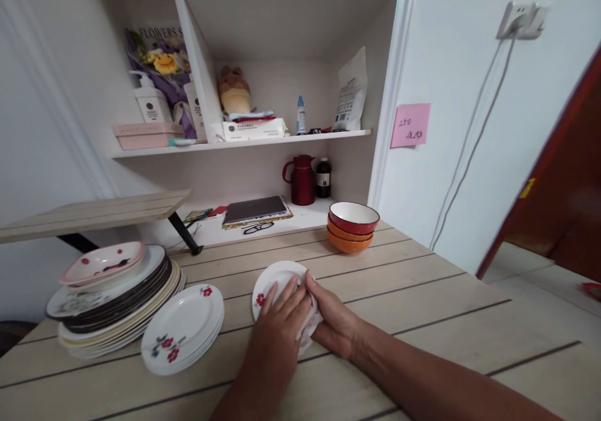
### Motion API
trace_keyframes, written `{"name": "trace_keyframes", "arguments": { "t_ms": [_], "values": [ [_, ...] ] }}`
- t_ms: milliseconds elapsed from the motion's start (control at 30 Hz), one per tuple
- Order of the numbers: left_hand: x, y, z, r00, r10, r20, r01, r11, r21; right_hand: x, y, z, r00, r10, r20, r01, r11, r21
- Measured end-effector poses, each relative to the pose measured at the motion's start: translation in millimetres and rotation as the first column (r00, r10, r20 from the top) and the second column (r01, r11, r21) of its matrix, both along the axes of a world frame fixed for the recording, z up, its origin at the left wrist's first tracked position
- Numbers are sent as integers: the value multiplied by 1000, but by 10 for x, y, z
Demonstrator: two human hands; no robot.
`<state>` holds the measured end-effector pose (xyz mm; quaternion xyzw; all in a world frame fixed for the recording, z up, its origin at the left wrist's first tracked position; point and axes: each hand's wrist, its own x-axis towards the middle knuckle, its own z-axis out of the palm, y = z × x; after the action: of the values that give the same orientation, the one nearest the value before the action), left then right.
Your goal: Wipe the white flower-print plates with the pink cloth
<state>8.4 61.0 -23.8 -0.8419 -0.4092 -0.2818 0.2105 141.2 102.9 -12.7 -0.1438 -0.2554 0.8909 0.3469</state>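
The right hand (335, 321) holds the white plate (275, 277) by its right edge, seemingly bracing it under the left hand (284, 321), with a cloth (310, 330) bunched between; whether the left fingers grip, I cannot tell. Beyond the grip, rightward, a red bowl (361, 224) nests in orange bowls (350, 244); leftward, a pink-rimmed dish (101, 263) tops a plate stack (134, 313).

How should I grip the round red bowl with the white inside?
Probably pinch the red bowl at its near rim, coming from above: it sits mouth up, its wall widening to an exposed rim above the round orange bowls.
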Motion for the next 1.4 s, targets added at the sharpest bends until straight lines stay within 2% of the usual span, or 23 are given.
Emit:
{"name": "trace_keyframes", "arguments": {
  "t_ms": [167,300,367,600,800,867,967,1033,1100,1167,1233,1300,1400],
  "values": [
    [-16,20,-3,973,219,70,-219,976,-11,-21,24,10,999,-36,-26,37,999,15],
    [-44,-37,74,911,409,54,-406,912,-55,-45,11,23,997,-53,-53,52,998,-27],
    [-60,-59,94,887,455,75,-454,890,-38,-48,2,31,996,-44,-77,41,998,-39],
    [-40,-58,129,885,370,284,-391,920,22,-47,-7,49,996,-22,-86,20,999,-32],
    [-170,-46,197,872,259,416,-326,940,98,-56,7,11,996,-8,-92,5,999,-33],
    [-157,-63,203,909,204,364,-255,962,99,-47,21,-3,996,-12,-91,8,999,-37],
    [-54,-106,210,984,51,172,-73,990,122,-19,40,-26,998,19,-65,-21,999,-31],
    [14,-135,234,997,0,75,-11,989,148,-5,32,-35,998,52,-37,-52,999,-15],
    [26,-155,282,998,37,55,-46,983,178,-10,-1,-31,999,50,-14,-50,999,5],
    [-33,-161,344,984,147,98,-164,967,196,-35,-49,-15,999,41,-3,-41,999,18],
    [-132,-156,393,944,284,166,-314,929,197,-68,-86,4,998,68,-7,-68,997,23],
    [-209,-144,402,906,370,204,-407,893,190,-91,-91,17,995,97,-31,-96,995,18],
    [-180,-127,325,912,362,191,-393,904,168,-79,-35,23,996,54,-73,-54,999,4]
  ]
}}
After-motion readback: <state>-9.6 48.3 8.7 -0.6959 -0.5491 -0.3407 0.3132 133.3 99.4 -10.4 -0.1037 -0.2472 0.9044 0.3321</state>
